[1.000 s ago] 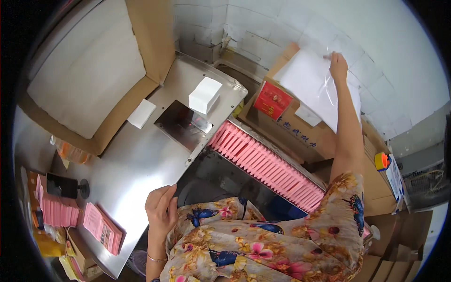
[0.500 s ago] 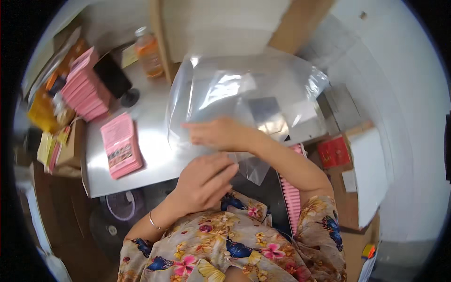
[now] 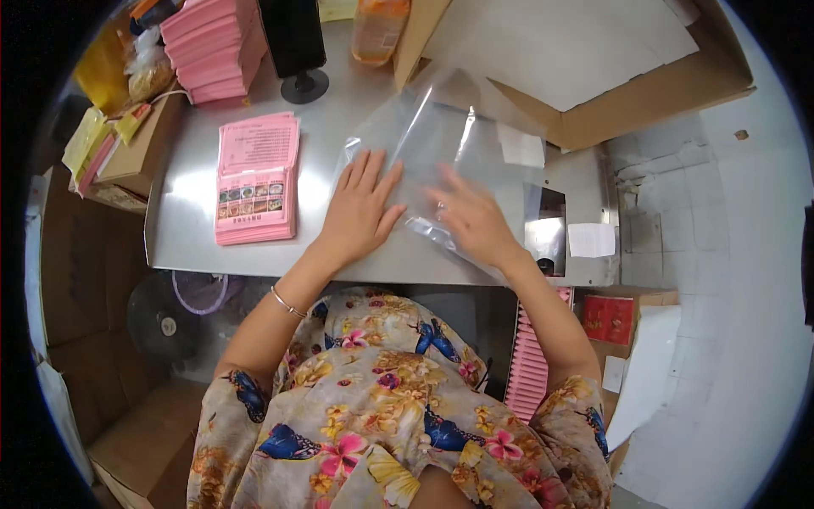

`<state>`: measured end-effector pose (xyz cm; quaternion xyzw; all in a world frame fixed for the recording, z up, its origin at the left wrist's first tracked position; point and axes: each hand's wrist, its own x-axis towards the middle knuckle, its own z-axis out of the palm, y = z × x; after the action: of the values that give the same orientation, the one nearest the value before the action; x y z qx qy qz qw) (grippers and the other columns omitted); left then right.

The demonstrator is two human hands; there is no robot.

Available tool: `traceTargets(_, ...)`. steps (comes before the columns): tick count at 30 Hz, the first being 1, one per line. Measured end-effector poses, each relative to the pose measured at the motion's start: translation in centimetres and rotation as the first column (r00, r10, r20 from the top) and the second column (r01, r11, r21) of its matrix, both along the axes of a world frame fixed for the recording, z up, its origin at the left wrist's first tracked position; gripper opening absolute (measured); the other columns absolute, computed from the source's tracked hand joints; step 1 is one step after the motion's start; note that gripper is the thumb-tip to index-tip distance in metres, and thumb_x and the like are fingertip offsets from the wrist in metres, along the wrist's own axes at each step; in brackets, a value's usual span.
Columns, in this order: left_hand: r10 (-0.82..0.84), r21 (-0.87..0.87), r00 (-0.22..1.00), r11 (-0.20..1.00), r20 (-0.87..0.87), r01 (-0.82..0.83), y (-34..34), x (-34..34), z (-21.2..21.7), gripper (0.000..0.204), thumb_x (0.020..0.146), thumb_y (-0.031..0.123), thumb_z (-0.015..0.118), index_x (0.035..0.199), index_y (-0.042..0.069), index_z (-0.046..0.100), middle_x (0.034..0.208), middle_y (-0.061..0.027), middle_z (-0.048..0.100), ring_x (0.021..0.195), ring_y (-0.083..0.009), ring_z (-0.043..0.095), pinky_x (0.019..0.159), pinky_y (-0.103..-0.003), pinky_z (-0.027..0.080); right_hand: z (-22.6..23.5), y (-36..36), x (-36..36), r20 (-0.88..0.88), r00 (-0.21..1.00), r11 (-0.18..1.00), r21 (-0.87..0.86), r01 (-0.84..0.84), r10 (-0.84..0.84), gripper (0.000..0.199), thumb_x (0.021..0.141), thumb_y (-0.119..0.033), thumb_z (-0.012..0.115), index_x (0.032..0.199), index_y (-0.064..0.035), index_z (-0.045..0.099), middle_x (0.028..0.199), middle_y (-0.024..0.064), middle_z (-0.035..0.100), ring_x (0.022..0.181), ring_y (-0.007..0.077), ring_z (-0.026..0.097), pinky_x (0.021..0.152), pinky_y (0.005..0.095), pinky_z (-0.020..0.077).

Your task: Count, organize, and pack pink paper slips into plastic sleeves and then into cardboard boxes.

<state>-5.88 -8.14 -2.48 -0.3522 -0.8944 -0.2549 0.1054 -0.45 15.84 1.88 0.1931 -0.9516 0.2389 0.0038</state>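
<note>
A large clear plastic bag [image 3: 437, 127] lies spread on the steel table, in front of an open cardboard box. My left hand [image 3: 360, 212] rests palm down with its fingers apart, the tips on the bag's left edge. On the bag's near right part is my right hand [image 3: 475, 216], a ring on one finger. Its fingers are stretched out and a little blurred, and nothing shows in them. To the left of my hands sits a stack of pink printed packets [image 3: 254, 182].
A taller pink stack [image 3: 216, 51], a black phone-like screen on a round stand [image 3: 292, 42] and an orange bottle [image 3: 379, 34] stand at the back. The open cardboard box [image 3: 543, 119] borders the table's back right. Pink ridged strips [image 3: 530, 365] hang below the table's right edge.
The bag, puffed up and raised before, now lies flatter on the table. My left hand has moved forward onto its edge and opened out. My right hand has shifted right.
</note>
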Motion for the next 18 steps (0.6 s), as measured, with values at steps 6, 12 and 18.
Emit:
traceTargets(6, -0.111, -0.087, 0.989, 0.989, 0.096, 0.119, -4.0, 2.6, 1.1, 0.073, 0.089, 0.031, 0.065, 0.152, 0.009, 0.035, 0.157, -0.0209, 0.03, 0.145, -0.0414, 0.028, 0.118, -0.051, 0.023, -2.7, 4.2, 0.0, -0.135, 0.991, 0.982, 0.187, 0.018, 0.008, 0.054, 0.094, -0.026, 0.058, 0.146, -0.02, 0.05, 0.159, 0.0155, 0.032, 0.144, 0.0342, 0.032, 0.118, 0.0518, 0.0206)
traceTargets(12, -0.076, -0.057, 0.991, 0.995, 0.108, 0.082, -6.9, 5.8, 2.4, 0.068, 0.087, 0.024, 0.068, 0.147, 0.006, 0.041, 0.153, -0.0195, 0.036, 0.14, -0.0398, 0.035, 0.114, -0.05, 0.029, -2.6, 5.6, -1.5, -0.186, 0.976, 0.978, 0.192, -0.079, 0.115, 0.056, 0.09, -0.025, 0.061, 0.145, -0.0196, 0.051, 0.158, 0.0156, 0.034, 0.142, 0.0345, 0.036, 0.117, 0.0505, 0.0241)
traceTargets(18, -0.153, 0.089, 0.976, 0.986, 0.158, 0.14, -4.8, 4.7, 2.9, 0.025, 0.083, 0.011, 0.069, 0.103, 0.001, 0.058, 0.108, -0.014, 0.059, 0.102, -0.0349, 0.056, 0.088, -0.044, 0.045, -2.2, 5.9, -1.6, -0.231, 0.96, 0.98, 0.157, -0.122, 0.157, 0.055, 0.089, -0.023, 0.063, 0.143, -0.0171, 0.053, 0.156, 0.0162, 0.036, 0.139, 0.0365, 0.038, 0.116, 0.0476, 0.0275)
